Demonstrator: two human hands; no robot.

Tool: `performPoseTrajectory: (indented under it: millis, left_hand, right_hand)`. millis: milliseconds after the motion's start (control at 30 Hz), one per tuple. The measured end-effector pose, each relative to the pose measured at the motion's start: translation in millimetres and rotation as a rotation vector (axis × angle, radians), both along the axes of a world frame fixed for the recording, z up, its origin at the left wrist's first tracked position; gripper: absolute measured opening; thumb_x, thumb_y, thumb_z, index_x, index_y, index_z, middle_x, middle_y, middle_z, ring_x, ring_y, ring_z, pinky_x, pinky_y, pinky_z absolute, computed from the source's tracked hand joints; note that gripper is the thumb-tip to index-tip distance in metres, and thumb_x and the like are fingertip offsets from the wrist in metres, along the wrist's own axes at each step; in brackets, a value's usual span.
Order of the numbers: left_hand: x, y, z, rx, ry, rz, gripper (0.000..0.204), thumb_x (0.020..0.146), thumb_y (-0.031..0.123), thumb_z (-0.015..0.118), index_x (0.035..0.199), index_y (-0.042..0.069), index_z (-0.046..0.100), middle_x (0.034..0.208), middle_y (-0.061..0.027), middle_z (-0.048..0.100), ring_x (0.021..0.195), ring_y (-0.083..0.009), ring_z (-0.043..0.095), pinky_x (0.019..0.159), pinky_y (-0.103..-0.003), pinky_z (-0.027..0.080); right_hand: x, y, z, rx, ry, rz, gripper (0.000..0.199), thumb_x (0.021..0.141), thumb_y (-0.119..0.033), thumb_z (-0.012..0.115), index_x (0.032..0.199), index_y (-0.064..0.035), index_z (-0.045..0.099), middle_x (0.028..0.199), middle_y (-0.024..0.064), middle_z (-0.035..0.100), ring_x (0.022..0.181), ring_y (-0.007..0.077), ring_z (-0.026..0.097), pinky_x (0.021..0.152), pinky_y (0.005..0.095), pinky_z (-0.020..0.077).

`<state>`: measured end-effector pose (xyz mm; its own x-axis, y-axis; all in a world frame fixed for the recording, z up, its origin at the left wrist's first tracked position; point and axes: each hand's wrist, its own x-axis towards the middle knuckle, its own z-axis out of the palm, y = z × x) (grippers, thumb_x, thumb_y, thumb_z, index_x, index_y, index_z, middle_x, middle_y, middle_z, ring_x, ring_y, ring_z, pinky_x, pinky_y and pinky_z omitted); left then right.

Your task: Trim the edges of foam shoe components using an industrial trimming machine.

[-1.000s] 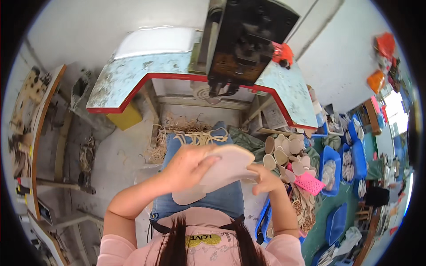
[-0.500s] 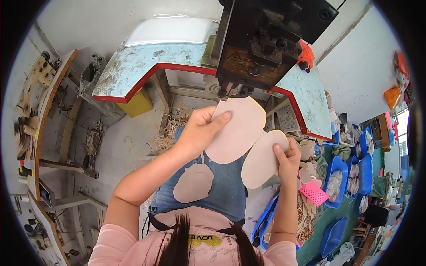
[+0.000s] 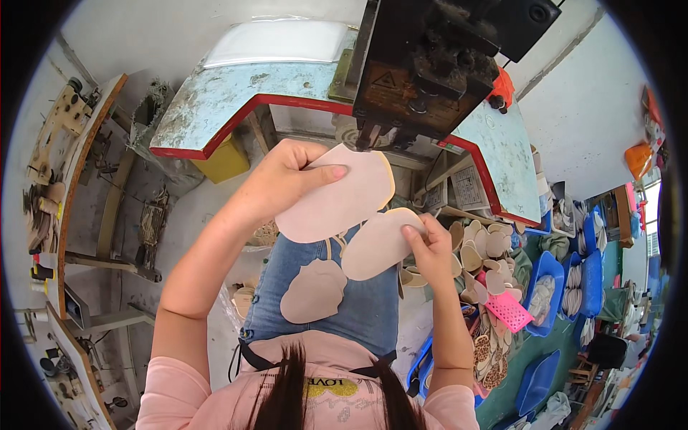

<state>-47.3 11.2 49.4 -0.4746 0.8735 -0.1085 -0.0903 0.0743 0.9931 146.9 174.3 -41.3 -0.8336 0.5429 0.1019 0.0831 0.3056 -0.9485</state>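
Observation:
My left hand [image 3: 295, 178] grips a large pale, rounded flat piece [image 3: 342, 201], thumb on top and fingers underneath. The far edge of that piece lies at the foot of a dark machine head [image 3: 419, 79], and a yellowish rim shows along its right side. Between thumb and fingers, my right hand [image 3: 430, 252] pinches a smaller pale oval piece [image 3: 378, 247]. The two pieces come close at one corner; whether they are joined I cannot tell. Across my jeans lie several similar pale pieces [image 3: 314, 292], stacked.
Behind the machine head stands a pale blue worktable [image 3: 265, 82] with a red edge. A yellow bin [image 3: 221, 161] is under its left side. At right are heaped cut pieces [image 3: 494, 251], a pink basket [image 3: 509, 312] and blue crates [image 3: 545, 294]. Shelves [image 3: 82, 186] stand at left.
Both hands have moved left and slightly away from me, carrying the two pale pieces with them. The large piece has turned, its near end now pointing further left. The stack on my lap stays put.

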Motion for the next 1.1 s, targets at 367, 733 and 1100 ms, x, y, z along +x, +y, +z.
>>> performPoseTrajectory:
  millis: [367,733,1100]
  left_hand:
    - [24.1,-2.2,-29.6,0.199,-0.241,0.069,0.012,0.081,0.012,0.053,0.088,0.002,0.055,0.078,-0.0011,0.058,0.067,-0.004,0.052,0.059,-0.019,0.042]
    - [36.3,-19.1,-41.8,0.235,-0.342,0.267,0.018,0.081,0.012,0.053,0.097,0.004,0.053,0.082,-0.0011,0.059,0.07,-0.005,0.053,0.06,-0.019,0.041]
    - [53.8,-16.7,-51.4,0.288,-0.521,0.148,0.023,0.078,0.004,0.055,0.101,0.002,0.052,0.092,-0.0055,0.058,0.076,-0.0107,0.057,0.063,-0.023,0.049]
  right_hand:
    - [-10.1,45.0,50.9,-0.097,0.156,-0.071,0.011,0.075,-0.007,0.058,0.084,-0.0004,0.055,0.073,0.0004,0.057,0.063,0.0057,0.052,0.057,0.0179,0.0411]
    - [-62.6,59.6,107.5,0.017,0.028,0.152,0.012,0.074,-0.007,0.059,0.082,0.0003,0.056,0.069,0.0015,0.057,0.057,0.0053,0.05,0.051,0.0183,0.0394]
    - [-101.3,60.6,120.6,-0.017,0.192,0.293,0.016,0.072,-0.004,0.055,0.087,0.0008,0.058,0.071,0.0004,0.058,0.057,0.0043,0.05,0.052,0.018,0.0401]
